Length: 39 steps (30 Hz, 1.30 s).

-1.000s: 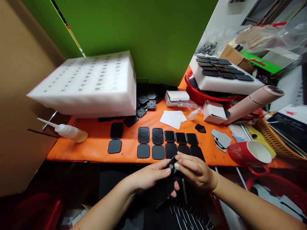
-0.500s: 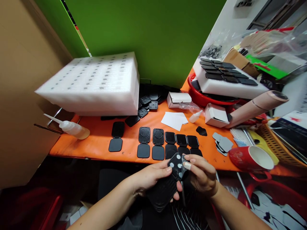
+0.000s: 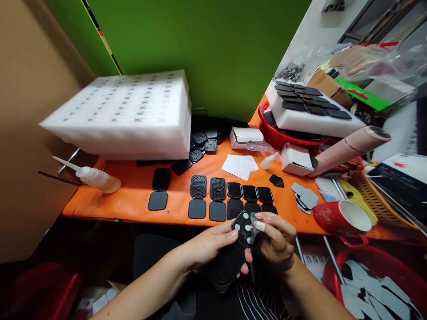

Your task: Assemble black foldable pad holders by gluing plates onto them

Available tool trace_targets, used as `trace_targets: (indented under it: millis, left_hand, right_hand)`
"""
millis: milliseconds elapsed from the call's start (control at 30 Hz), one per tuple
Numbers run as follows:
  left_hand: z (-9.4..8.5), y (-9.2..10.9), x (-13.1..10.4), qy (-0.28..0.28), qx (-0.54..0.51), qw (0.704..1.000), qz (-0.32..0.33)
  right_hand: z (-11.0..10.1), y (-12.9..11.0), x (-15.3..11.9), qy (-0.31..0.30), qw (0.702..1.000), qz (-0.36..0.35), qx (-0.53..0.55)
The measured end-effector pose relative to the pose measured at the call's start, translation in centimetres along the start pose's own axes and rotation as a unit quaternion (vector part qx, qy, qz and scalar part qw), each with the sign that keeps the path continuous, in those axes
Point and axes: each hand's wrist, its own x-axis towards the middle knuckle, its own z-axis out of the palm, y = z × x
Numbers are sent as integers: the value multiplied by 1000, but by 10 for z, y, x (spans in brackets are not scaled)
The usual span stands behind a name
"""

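My left hand (image 3: 220,240) is closed around a black hinged square case (image 3: 243,229) with pale round dots on its upper half. The ribbed lower part hangs below my palm; whether several cases are stacked there I cannot tell. My right hand (image 3: 278,240), a white wrap on one finger, pinches a thin clear film (image 3: 255,226) at the case's right edge. A slim dark rod (image 3: 252,269) shows beneath the hands; what it belongs to is hidden. Just beyond, open black cases (image 3: 234,190) stand in a row on the orange table (image 3: 133,191), two with round patterned lids (image 3: 199,186).
White foam blocks (image 3: 116,120) stand back left, near a spouted glue bottle (image 3: 100,179). White paper sheets (image 3: 239,166), a small bottle (image 3: 268,161) and grey plates (image 3: 304,198) lie beyond my hands. At right are a red mug (image 3: 333,217) and a red basin (image 3: 333,271).
The whole view has shifted slightly left. My hands keep the same hold on the case and the clear film, with only a tiny movement of the fingers.
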Motion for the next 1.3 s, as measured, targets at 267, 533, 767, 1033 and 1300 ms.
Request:
trace_targets:
  millis: [267, 533, 767, 1033, 1300]
  left_hand:
    - [-1, -4, 4, 32, 33, 998, 39]
    - [0, -7, 7, 65, 58, 992, 91]
    - [-1, 1, 13, 135, 115, 976, 129]
    - [-5, 3, 22, 250, 269, 917, 156]
    - [-16, -5, 24, 275, 347, 880, 171]
  right_hand:
    - [-5, 11, 0, -78, 996, -50, -8]
    - [-9, 13, -4, -66, 997, 2, -36]
    - [-1, 6, -11, -85, 994, 43, 57]
    - [1, 1, -18, -119, 991, 10, 66]
    - [2, -2, -14, -136, 989, -27, 51]
